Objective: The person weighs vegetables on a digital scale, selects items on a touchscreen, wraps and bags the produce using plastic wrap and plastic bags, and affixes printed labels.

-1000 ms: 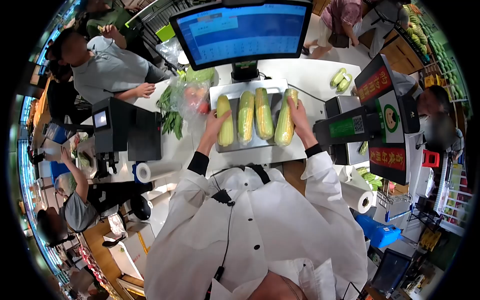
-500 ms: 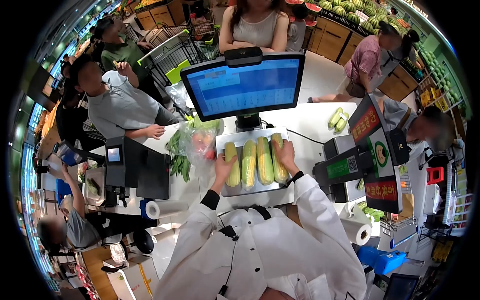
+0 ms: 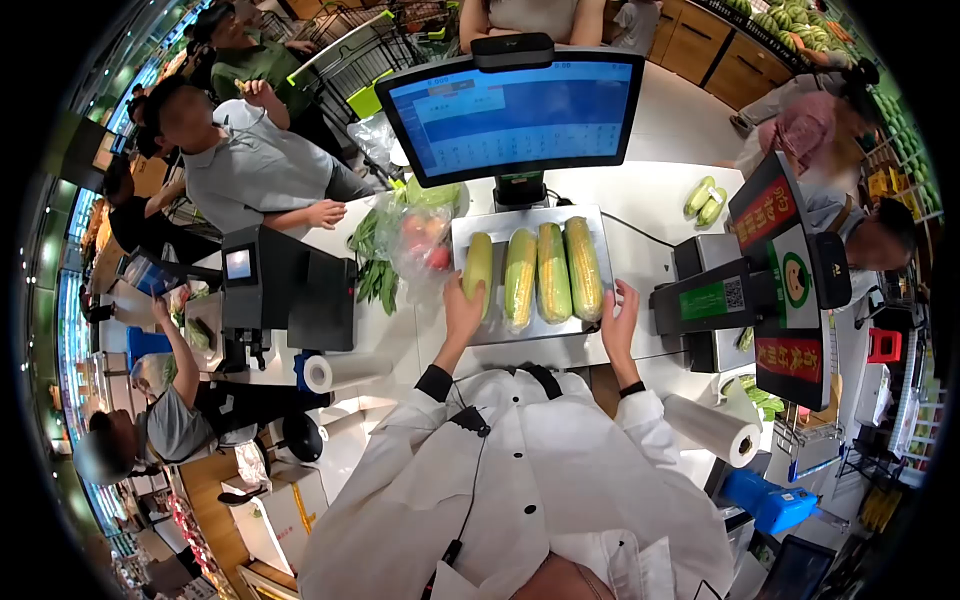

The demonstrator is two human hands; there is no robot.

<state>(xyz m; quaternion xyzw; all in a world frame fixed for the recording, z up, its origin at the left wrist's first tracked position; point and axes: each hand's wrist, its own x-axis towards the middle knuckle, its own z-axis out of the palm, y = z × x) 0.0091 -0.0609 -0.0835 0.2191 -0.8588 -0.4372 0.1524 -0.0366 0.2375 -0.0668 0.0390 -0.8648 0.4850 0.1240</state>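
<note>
Several wrapped corn cobs (image 3: pixel 552 272) lie side by side, pointing away from me, on a metal scale plate (image 3: pixel 500 235). My left hand (image 3: pixel 463 312) is closed around the near end of the leftmost corn cob (image 3: pixel 479 265), which sits slightly apart from the others. To the right of the rightmost corn cob (image 3: pixel 582 268), my right hand (image 3: pixel 620 318) hovers at the plate's edge with its fingers apart and nothing in them. Left of the plate, a clear plastic bag (image 3: pixel 418 238) with red produce in it rests beside leafy greens (image 3: pixel 376 285).
A monitor (image 3: pixel 515 120) stands behind the scale. To the left is a black printer-like machine (image 3: pixel 290 290); to the right, a sign stand with a QR code (image 3: pixel 712 300). Bag rolls (image 3: pixel 712 430) flank me. Pale green gourds (image 3: pixel 706 202) lie back right. A person (image 3: pixel 260 165) stands across the counter.
My right hand has let go of the rightmost corn cob and moved right, off it. My left hand stays on the leftmost cob. The whole view has shifted a little.
</note>
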